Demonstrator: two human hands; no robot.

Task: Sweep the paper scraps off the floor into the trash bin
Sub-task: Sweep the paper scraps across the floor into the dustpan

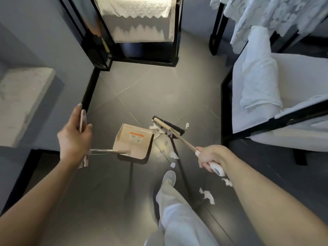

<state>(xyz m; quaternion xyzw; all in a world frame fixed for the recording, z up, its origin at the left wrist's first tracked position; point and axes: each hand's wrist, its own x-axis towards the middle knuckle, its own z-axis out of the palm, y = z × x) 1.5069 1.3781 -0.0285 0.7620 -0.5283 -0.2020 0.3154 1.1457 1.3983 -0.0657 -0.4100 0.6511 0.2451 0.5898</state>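
Observation:
My right hand (210,158) grips the white end of a broom handle. The broom (168,126) has a beige head with black bristles, set on the grey floor among white paper scraps (173,155). More scraps (206,193) lie nearer me on the right. A beige dustpan (134,142) stands on the floor just left of the broom head, its mouth toward the scraps. My left hand (75,137) holds a flat pinkish object at the upper end of the dustpan's metal handle. No trash bin is visible.
A black-framed cabinet (142,55) with a lace cloth stands ahead. A black-framed chair (284,96) with white cushion and towel is on the right. A pale stone bench (21,103) is on the left. My white-slippered foot (168,178) stands behind the scraps.

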